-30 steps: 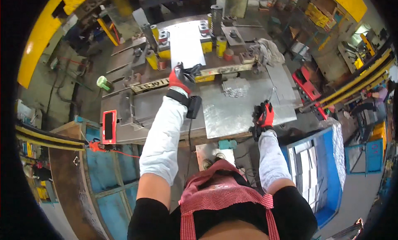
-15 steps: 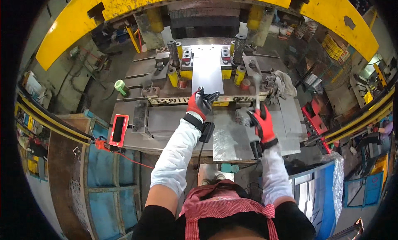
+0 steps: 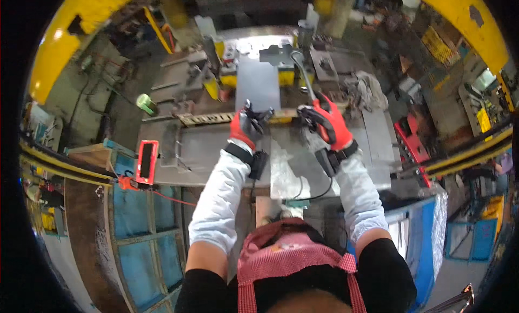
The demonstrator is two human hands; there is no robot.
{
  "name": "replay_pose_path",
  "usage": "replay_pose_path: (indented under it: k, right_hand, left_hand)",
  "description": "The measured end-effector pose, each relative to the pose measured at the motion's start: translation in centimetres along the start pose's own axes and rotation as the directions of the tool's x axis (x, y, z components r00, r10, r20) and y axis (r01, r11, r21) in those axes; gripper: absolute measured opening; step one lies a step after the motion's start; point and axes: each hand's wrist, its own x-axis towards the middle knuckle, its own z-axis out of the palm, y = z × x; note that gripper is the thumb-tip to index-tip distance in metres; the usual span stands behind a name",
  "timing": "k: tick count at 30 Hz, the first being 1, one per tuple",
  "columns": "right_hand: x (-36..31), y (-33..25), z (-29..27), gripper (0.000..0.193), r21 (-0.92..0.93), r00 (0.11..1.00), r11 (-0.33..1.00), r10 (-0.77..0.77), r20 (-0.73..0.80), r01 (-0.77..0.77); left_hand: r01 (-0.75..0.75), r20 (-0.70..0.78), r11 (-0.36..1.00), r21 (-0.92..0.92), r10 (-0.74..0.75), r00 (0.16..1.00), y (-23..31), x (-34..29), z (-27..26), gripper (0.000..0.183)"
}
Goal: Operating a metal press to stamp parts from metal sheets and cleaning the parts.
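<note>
While the right hand (image 3: 327, 121) is wrapped round a rod-handled tool (image 3: 305, 74), a grey notched plate (image 3: 275, 55) sits beyond that grip, at the tool's far end. Pale sheet (image 3: 258, 87) extends just ahead of the left hand (image 3: 247, 127); cannot tell whether that hand pinches its near edge.

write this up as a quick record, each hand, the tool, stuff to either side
left hand: gloved, by the near end of a metal sheet; contact unclear
right hand: gloved, gripping a rod
tool: rod, flat grey piece at its far end
left side: green container, red-framed dark panel
right side: grey rag
</note>
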Motion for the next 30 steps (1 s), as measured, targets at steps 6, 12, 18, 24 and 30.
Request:
replay_pose_path:
  k: [6, 12, 18, 24, 30]
  right_hand:
    - [-15.0, -1.2, -4.5, 0.044, 0.382, 0.741, 0.685, 0.672, -0.004, -0.62]
    - [-17.4, 4.6, -5.0, 0.036, 0.358, 0.662, 0.633, 0.747, -0.053, -0.686]
    - [-18.3, 5.7, -4.6, 0.037, 0.491, 0.654, 0.645, 0.734, -0.185, -0.585]
    - [-20.7, 5.7, -4.1, 0.031, 0.651, 0.603, 0.613, 0.745, -0.286, -0.448]
    - [-23.1, 9.0, -4.8, 0.016, 0.686, 0.523, 0.601, 0.772, -0.362, -0.411]
  left_hand:
    - [0.109, -0.145, 0.994, 0.022, -0.104, 0.984, 0.4, 0.7, -1.4, 0.027]
    - [0.048, -0.12, 0.998, 0.03, -0.044, 0.992, 0.0, 2.8, -0.3, 0.027]
    - [-0.005, -0.178, 0.995, -0.101, -0.013, 0.984, 0.9, 7.3, 1.1, 0.034]
    - [0.064, -0.281, 0.996, -0.064, -0.079, 0.956, 1.7, 9.3, -0.5, 0.037]
    - [0.115, -0.21, 0.974, 0.195, -0.073, 0.975, 1.9, 0.8, 2.0, 0.046]
